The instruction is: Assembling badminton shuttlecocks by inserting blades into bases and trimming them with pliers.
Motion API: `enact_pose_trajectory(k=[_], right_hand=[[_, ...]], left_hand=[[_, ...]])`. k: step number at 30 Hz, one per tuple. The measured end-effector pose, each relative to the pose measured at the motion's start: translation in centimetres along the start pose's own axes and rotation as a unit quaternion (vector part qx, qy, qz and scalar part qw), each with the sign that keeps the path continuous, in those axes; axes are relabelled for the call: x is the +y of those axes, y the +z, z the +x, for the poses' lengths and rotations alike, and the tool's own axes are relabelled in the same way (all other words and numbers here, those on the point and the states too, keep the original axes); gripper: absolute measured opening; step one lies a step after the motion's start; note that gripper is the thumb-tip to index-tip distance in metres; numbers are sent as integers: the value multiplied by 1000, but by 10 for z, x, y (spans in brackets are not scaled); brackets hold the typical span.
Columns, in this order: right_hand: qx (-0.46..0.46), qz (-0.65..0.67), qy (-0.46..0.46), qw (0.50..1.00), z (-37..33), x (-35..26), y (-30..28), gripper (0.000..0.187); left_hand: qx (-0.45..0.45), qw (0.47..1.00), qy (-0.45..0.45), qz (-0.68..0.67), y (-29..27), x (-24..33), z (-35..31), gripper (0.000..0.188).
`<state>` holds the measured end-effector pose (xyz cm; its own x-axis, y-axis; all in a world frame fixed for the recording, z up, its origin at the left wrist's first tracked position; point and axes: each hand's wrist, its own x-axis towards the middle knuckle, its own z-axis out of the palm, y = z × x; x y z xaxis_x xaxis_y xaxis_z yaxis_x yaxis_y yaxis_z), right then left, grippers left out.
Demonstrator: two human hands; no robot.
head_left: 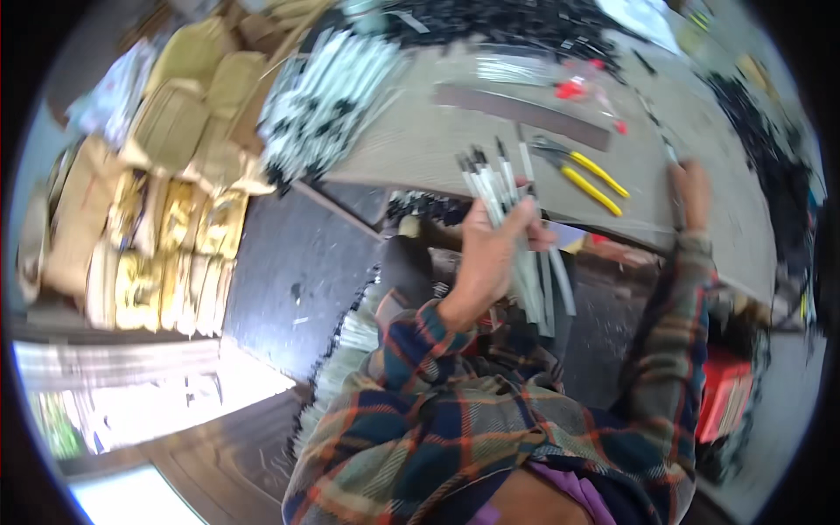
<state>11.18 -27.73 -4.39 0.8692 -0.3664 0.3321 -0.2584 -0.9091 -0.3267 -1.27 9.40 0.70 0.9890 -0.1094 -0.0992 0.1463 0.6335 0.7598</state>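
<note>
Closed firmly, the left hand gripped a bundle of pale strips over the table's near edge, black tips toward eleven o'clock. From that hand, pliers lay at two, heaped strips at ten. Between two and three was the right hand, its grip blurred, impossible to tell.

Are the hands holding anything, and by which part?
The left hand grips pale, black-tipped strips around their middle; whether the right hand holds anything is too blurred to tell.
</note>
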Motion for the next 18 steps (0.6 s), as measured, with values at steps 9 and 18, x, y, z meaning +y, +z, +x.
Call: enact_pose_trajectory(k=[9, 18], right_hand=[[304, 395, 31, 866, -42, 12, -79, 23], [508, -172, -52, 843, -190, -86, -154, 18]], left_hand=[[-75, 991, -98, -54, -21, -5, -25, 24], [-7, 992, -124, 16, 3, -38, -20, 38]])
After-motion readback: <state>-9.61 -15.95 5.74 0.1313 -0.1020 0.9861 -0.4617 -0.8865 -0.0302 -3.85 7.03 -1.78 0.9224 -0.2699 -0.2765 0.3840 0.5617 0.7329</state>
